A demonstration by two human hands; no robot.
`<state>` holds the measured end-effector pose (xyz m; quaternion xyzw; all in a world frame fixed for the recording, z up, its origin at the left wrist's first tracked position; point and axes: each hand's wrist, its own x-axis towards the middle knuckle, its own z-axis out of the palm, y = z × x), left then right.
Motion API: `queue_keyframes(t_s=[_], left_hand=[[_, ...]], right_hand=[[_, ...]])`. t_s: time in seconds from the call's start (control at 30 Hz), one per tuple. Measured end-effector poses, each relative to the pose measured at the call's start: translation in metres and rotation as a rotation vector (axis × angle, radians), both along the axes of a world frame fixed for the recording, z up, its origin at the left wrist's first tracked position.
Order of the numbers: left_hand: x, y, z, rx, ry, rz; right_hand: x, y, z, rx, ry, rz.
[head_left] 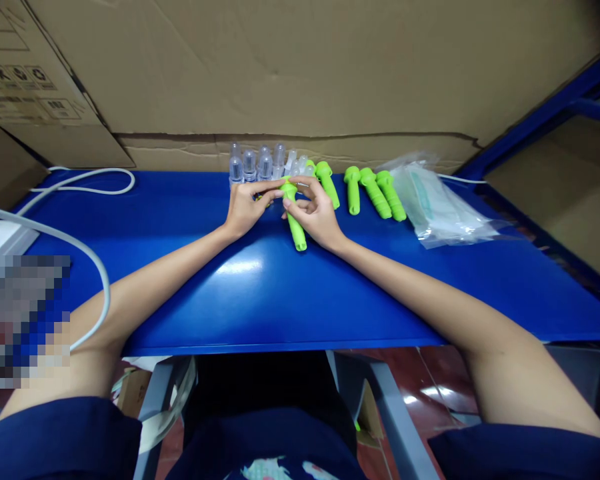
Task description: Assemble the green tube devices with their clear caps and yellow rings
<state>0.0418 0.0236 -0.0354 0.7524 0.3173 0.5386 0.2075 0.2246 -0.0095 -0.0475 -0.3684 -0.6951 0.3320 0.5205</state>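
A lime-green plastic handle (pixel 297 232) with a wider head is held over the blue tabletop, its narrow end pointing down toward me. My right hand (pixel 321 215) is closed round its upper part, thumb on the near side. From the other side, my left hand (pixel 245 212) pinches the head with thumb and fingertips. Fingers hide much of that head, and I cannot make out any small part between them. Just behind my hands stand several clear plastic tubes (pixel 249 164). Right of my right hand lies another lime-green handle (pixel 327 180), partly covered by it.
Several more green handles (pixel 375 192) lie farther right, some spirally ridged. A clear plastic bag (pixel 437 203) with whitish contents is beside them. White cable (pixel 100 267) loops over the left side, near a white device (pixel 10 237). Cardboard (pixel 300 73) walls the back of the blue table (pixel 240 293).
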Motion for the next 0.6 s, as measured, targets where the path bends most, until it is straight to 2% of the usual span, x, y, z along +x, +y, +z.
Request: queue_keyframes(t_s=[0.33,0.6], left_hand=[[0.0005,0.0004,-0.0011,-0.013,-0.039,-0.007],[0.0005,0.0036,-0.0028,-0.077,-0.046,0.008]], right_hand=[[0.0045,0.0060,-0.0050,0.062,-0.044,0.056],[0.0053,0.0081,-0.0063,0.000,-0.014,0.070]])
